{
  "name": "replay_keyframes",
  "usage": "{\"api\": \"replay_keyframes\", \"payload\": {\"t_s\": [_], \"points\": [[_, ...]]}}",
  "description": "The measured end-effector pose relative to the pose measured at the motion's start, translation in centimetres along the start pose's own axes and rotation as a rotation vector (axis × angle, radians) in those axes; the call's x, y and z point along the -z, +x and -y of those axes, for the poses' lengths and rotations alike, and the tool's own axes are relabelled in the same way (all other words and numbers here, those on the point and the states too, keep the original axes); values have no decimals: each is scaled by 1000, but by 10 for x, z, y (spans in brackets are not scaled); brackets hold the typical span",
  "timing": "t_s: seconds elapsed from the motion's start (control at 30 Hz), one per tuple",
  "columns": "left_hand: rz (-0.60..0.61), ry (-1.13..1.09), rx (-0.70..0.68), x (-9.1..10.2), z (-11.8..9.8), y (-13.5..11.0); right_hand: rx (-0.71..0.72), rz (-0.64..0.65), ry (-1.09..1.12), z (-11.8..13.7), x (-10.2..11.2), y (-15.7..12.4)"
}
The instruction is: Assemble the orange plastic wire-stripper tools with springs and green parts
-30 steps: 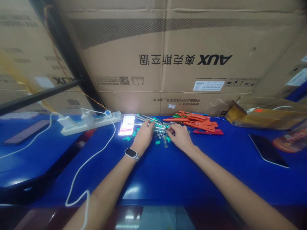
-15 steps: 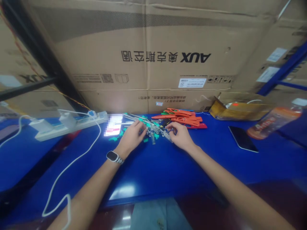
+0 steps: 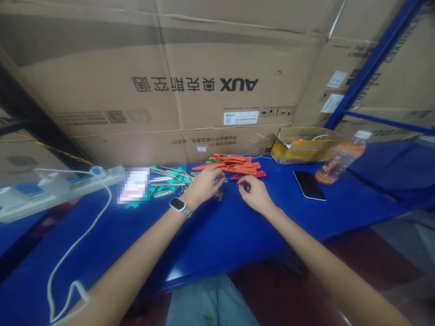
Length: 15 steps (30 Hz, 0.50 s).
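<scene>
My left hand (image 3: 205, 184), with a watch (image 3: 178, 205) on its wrist, is over the right end of a pile of thin metal pieces (image 3: 163, 182) and green plastic bits (image 3: 132, 205). Its fingers are curled together; a small clear or metallic piece shows at the fingertips, its kind too small to tell. Just to the right, my right hand (image 3: 255, 194) hovers low over the blue table (image 3: 217, 240), thumb and fingers bent towards each other. Whatever it may hold cannot be made out. Behind both hands lie orange plastic pieces with pointed ends (image 3: 238, 166).
A lit phone (image 3: 134, 185) with a blurred screen lies left of the pile, near a white power strip (image 3: 64, 192) and its cable (image 3: 81, 233). On the right are a dark phone (image 3: 309, 184), a drink bottle (image 3: 340, 159) and a yellow box (image 3: 299, 151). Cardboard cartons (image 3: 193, 54) stand behind.
The view has turned to the right. My left hand has moved right across the pile towards my right hand, uncovering more metal pieces. My right hand is now off the pile.
</scene>
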<state>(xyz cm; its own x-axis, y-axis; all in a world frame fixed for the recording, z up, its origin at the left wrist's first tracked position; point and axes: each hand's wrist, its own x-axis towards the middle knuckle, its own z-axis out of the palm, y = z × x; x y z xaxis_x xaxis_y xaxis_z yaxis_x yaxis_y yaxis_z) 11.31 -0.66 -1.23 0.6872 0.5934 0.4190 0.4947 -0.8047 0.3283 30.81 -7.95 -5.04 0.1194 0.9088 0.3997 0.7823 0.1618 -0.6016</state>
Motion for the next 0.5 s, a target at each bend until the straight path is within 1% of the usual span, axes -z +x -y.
{"api": "replay_keyframes", "payload": {"t_s": [0.07, 0.13, 0.2, 0.37, 0.5], "points": [[34, 100, 10, -8, 1, 15, -17, -3, -68, -9, 3, 4], [58, 248, 12, -17, 4, 29, -48, -13, -149, -17, 6, 10], [67, 325, 9, -25, 9, 41, -79, -23, -221, -23, 10, 18], [81, 392, 7, -40, 17, 60, -94, -25, -301, -33, 16, 34], [79, 430, -19, -41, 23, 66, -93, -33, -285, -38, 12, 39]]}}
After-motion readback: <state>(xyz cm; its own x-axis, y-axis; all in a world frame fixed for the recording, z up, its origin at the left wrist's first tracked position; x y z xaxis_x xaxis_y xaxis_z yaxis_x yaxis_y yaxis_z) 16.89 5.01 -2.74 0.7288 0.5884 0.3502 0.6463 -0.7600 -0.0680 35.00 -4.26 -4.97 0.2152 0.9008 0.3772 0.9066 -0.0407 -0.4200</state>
